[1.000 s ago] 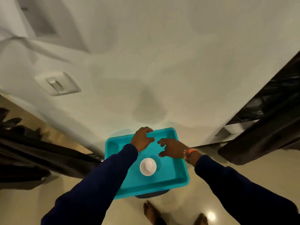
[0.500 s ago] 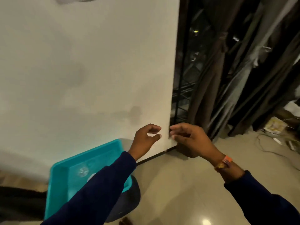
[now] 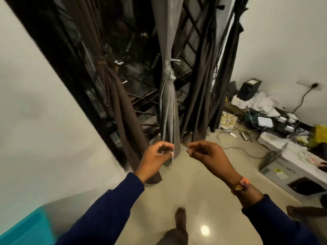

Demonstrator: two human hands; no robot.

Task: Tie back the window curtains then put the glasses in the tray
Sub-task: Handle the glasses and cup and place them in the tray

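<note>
teal tray (image 3: pixel 26 228) shows only as a corner at the bottom left edge of the view, low against the white wall (image 3: pixel 44 112); no glasses are visible from here, so you cannot tell what it holds. next to the right, the dark brown curtain (image 3: pixel 120 110) hangs beside the window frame, cinched at a knot partway up, its tail reaching the floor. your left hand (image 3: pixel 155 159) is raised in front of that tail with the fingers curled in toward the thumb; a small pale strip sits at the fingertips, and you cannot tell whether it is pinched or simply lies behind them. past it hangs the grey curtain (image 3: pixel 168 106), bundled tight by a pale tie (image 3: pixel 169 68) with loose ends sticking out. your right hand (image 3: pixel 208 154) is held level with the left, a narrow gap between them, fingers bent in a loose pinch with nothing visible in it. further right another dark curtain (image 3: pixel 200 89) hangs straight and looks untied. it should handle soft and limp, light but bulky, slipping if you squeeze loosely; gather the folds at mid height and wrap there. cables and boxes (image 3: pixel 276 124) crowd the floor along the right wall.
</note>
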